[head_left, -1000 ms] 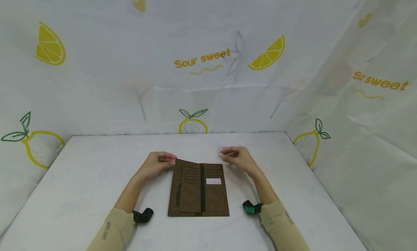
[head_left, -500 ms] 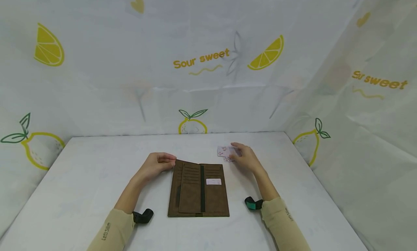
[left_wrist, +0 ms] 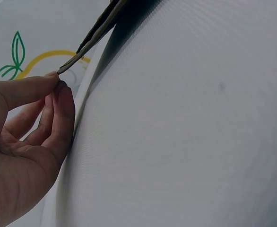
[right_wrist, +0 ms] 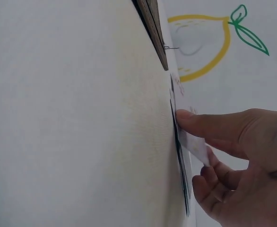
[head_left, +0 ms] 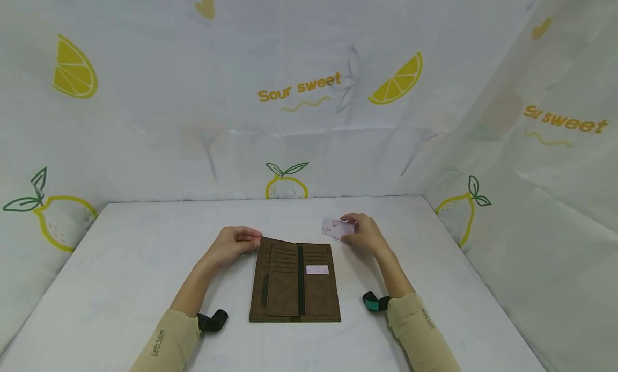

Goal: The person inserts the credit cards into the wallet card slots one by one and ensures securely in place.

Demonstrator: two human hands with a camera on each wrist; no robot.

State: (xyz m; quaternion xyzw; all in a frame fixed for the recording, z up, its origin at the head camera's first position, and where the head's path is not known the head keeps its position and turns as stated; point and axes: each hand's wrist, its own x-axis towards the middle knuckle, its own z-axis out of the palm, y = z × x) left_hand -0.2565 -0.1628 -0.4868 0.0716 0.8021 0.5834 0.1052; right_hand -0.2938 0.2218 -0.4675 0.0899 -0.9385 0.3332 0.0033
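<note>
A brown wallet (head_left: pixel 282 294) lies unfolded on the white table, with a pale card (head_left: pixel 317 270) showing in a slot of its right half. My left hand (head_left: pixel 235 242) pinches the wallet's far left corner between thumb and fingertips; the left wrist view shows that corner of the wallet (left_wrist: pixel 93 40) raised off the table. Beyond the wallet to the right, my right hand (head_left: pixel 366 235) holds a pale card with reddish print (head_left: pixel 333 227) between thumb and fingers. In the right wrist view this card (right_wrist: pixel 193 144) tilts over dark-edged flat pieces (right_wrist: pixel 182 175) on the table.
The white table (head_left: pixel 125 286) reaches back to a hanging white cloth (head_left: pixel 159 146) printed with lemons and words. More cloth (head_left: pixel 545 227) hangs along the right side. A black wrist camera (head_left: pixel 212 320) sits at the left cuff, and another wrist camera (head_left: pixel 375 301) at the right.
My right hand has shifted slightly right and now holds the printed card, which has turned at an angle. More of the card shows than one second ago. The left hand and wallet stay put.
</note>
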